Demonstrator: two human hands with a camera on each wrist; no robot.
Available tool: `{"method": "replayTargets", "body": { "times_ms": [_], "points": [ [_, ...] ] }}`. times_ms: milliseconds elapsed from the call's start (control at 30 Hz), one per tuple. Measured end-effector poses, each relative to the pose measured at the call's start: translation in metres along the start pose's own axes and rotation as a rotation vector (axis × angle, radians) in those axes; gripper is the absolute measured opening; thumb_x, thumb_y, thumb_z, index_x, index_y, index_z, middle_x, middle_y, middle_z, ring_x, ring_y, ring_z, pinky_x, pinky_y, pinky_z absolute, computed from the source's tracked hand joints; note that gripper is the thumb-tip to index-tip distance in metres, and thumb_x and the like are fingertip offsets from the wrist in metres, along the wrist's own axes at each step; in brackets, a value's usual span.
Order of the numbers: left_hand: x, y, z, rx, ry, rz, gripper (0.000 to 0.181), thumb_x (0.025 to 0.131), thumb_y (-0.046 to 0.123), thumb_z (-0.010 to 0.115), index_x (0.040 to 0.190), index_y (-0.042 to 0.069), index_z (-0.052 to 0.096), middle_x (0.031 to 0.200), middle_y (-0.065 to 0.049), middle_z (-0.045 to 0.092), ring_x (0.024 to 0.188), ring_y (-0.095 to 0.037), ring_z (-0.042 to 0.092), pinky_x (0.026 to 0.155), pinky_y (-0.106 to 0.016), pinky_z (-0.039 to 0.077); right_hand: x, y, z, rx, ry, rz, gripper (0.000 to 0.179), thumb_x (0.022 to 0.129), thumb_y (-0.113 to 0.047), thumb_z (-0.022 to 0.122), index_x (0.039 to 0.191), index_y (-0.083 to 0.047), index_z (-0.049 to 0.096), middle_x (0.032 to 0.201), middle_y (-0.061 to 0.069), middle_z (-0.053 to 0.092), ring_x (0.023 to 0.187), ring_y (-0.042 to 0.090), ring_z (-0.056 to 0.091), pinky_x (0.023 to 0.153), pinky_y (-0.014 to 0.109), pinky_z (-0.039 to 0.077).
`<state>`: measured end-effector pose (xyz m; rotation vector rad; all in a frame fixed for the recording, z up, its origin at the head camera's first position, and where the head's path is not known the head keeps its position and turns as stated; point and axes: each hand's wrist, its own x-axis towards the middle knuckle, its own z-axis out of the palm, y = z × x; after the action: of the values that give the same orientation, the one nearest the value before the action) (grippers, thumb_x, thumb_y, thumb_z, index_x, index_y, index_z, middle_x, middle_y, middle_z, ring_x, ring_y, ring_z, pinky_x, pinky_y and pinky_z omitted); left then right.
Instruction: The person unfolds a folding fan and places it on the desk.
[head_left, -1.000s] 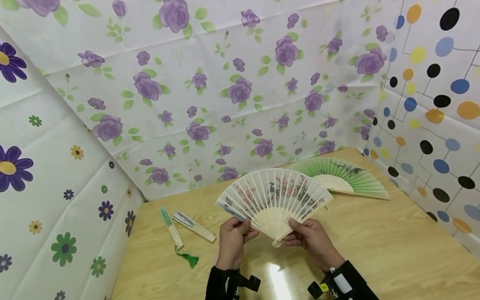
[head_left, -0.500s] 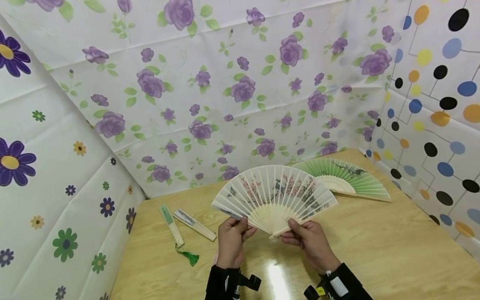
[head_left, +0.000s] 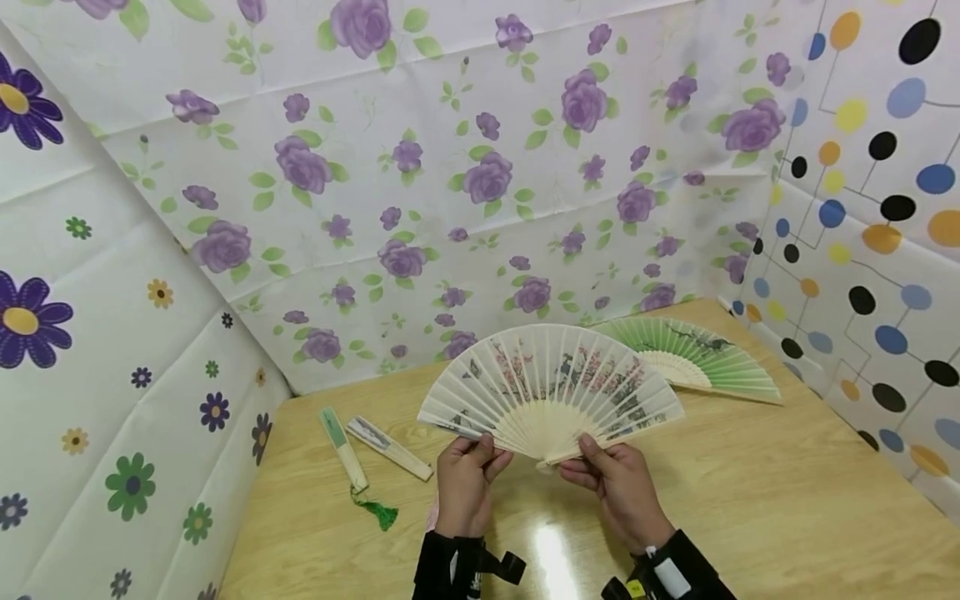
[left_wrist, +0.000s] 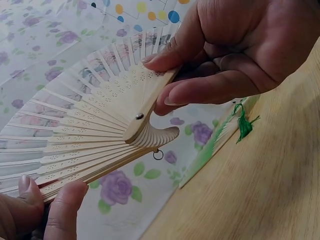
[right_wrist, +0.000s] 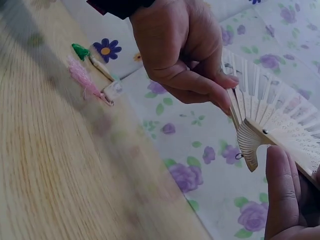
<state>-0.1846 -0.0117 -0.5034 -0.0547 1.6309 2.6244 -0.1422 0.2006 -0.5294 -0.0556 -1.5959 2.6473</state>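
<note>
A white folding fan (head_left: pixel 551 375) printed with pink blossoms is spread wide above the table, pivot end toward me. My left hand (head_left: pixel 463 487) pinches its left outer rib between thumb and fingers. On the opposite side my right hand (head_left: pixel 626 492) pinches the right outer rib near the pivot. The left wrist view shows a metal rivet (left_wrist: pixel 139 117) and a small ring (left_wrist: pixel 158 154) at the pivot. Behind it on the table lies a green folding fan (head_left: pixel 708 358), spread and partly covered by the white one.
Two closed fans lie at the left: a green one (head_left: pixel 343 450) with a green tassel (head_left: pixel 384 517) and a greyish one (head_left: pixel 390 450). A pink tassel (right_wrist: pixel 82 77) shows in the right wrist view. Patterned sheets (head_left: pixel 420 208) wall the wooden table (head_left: pixel 795 500) at back and sides.
The white fan has spread wider, its outer ribs swinging down to both sides. My right hand has moved slightly left and inward; both hands keep their pinch.
</note>
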Motion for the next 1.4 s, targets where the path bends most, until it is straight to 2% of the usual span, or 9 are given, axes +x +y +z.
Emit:
{"method": "replayTargets", "body": {
  "times_ms": [200,300,533,633,800,967,1167,1300,1400],
  "points": [
    [0.003,0.000,0.001,-0.028,-0.003,0.010,0.016,0.095,0.003,0.061,0.108,-0.008,0.062,0.095,-0.010,0.058,0.079,-0.019,0.063,0.089,-0.038,0.062,0.001,0.003,0.006,0.087,0.087,0.010,0.043,0.098,-0.031,0.061,0.105,0.012,0.063,0.088,0.011,0.075,0.090,0.028,0.070,0.087,0.038,0.061],
    [0.004,-0.001,0.001,-0.042,0.004,-0.003,0.015,0.096,0.002,0.060,0.107,-0.007,0.061,0.095,-0.009,0.058,0.079,-0.018,0.063,0.089,-0.037,0.062,-0.001,0.004,0.007,0.132,0.098,0.008,0.044,0.099,-0.031,0.060,0.110,0.012,0.061,0.093,0.012,0.074,0.093,0.029,0.069,0.091,0.038,0.060],
    [0.003,-0.003,0.008,-0.084,0.004,-0.004,0.014,0.095,0.001,0.061,0.106,-0.008,0.060,0.096,-0.011,0.058,0.080,-0.019,0.063,0.091,-0.039,0.061,-0.004,-0.001,0.002,0.086,0.072,-0.046,0.045,0.100,-0.031,0.058,0.108,0.013,0.060,0.100,0.011,0.073,0.098,0.032,0.067,0.094,0.040,0.057],
    [0.004,-0.003,0.012,-0.084,-0.017,-0.002,0.016,0.094,0.002,0.063,0.107,-0.008,0.060,0.094,-0.009,0.058,0.081,-0.019,0.063,0.092,-0.040,0.061,-0.006,-0.003,0.003,0.106,0.133,-0.051,0.041,0.099,-0.030,0.058,0.104,0.011,0.063,0.099,0.011,0.070,0.097,0.032,0.067,0.093,0.040,0.058],
    [0.007,-0.006,0.021,-0.099,-0.022,0.003,0.015,0.095,0.000,0.061,0.107,-0.009,0.059,0.095,-0.010,0.057,0.081,-0.019,0.062,0.092,-0.039,0.061,-0.008,-0.005,0.014,0.212,0.287,-0.055,0.038,0.097,-0.032,0.062,0.093,0.005,0.062,0.096,0.011,0.067,0.093,0.031,0.069,0.093,0.040,0.059],
    [0.008,-0.009,0.029,-0.124,0.008,-0.014,0.010,0.095,-0.002,0.060,0.103,-0.008,0.059,0.096,-0.011,0.056,0.079,-0.019,0.061,0.088,-0.037,0.063,-0.015,-0.007,0.018,0.259,0.345,-0.060,0.040,0.097,-0.033,0.061,0.099,0.007,0.060,0.100,0.012,0.066,0.093,0.029,0.069,0.095,0.038,0.058],
    [-0.010,-0.020,0.029,-0.121,0.017,-0.080,0.010,0.094,-0.001,0.061,0.101,-0.009,0.062,0.091,-0.009,0.059,0.077,-0.019,0.063,0.084,-0.035,0.064,-0.040,-0.005,0.007,0.207,0.363,-0.037,0.039,0.098,-0.032,0.061,0.093,0.005,0.050,0.099,0.011,0.067,0.096,0.034,0.068,0.094,0.040,0.058],
    [-0.028,-0.027,0.027,-0.080,-0.009,-0.132,0.020,0.096,0.005,0.062,0.106,-0.012,0.063,0.090,-0.013,0.063,0.083,-0.025,0.066,0.087,-0.037,0.063,-0.059,-0.003,-0.001,0.185,0.393,-0.003,0.041,0.098,-0.032,0.060,0.105,0.007,0.052,0.094,0.012,0.072,0.096,0.034,0.068,0.092,0.039,0.059],
    [-0.035,-0.027,0.023,0.000,-0.021,-0.194,0.024,0.096,0.011,0.063,0.106,-0.011,0.063,0.088,-0.014,0.067,0.084,-0.030,0.069,0.082,-0.038,0.064,-0.070,0.000,-0.006,0.190,0.387,0.053,0.043,0.099,-0.030,0.058,0.112,0.011,0.054,0.093,0.014,0.074,0.100,0.035,0.066,0.093,0.038,0.059]
  ]
}}
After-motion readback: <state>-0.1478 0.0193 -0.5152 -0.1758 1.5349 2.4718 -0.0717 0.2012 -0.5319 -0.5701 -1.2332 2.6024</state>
